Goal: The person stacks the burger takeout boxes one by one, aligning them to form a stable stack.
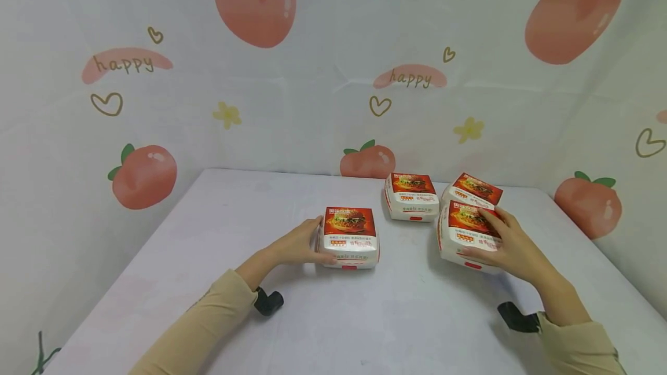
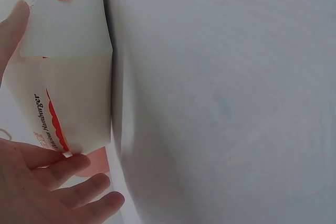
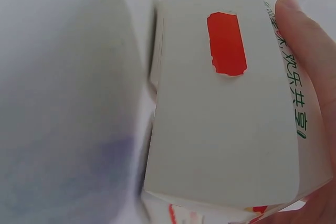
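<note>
Fingers of the right hand (image 1: 521, 254) grip a white, red-topped, squarish paperboard box (image 1: 465, 237) at its right side; those of the left hand (image 1: 298, 245) hold a smooth-walled matching box (image 1: 349, 239) at its left. Beyond, on the pale tabletop (image 1: 375, 328), sit a third box (image 1: 413, 197) and an angled fourth box (image 1: 475, 188).

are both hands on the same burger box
No, the left hand holds one box while the right hand holds a separate box farther right.

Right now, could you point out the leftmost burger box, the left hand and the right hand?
Leftmost burger box (image 1: 349, 237), head view, printed top.
Left hand (image 1: 300, 244), head view, back of hand.
Right hand (image 1: 516, 249), head view, back of hand.
</note>
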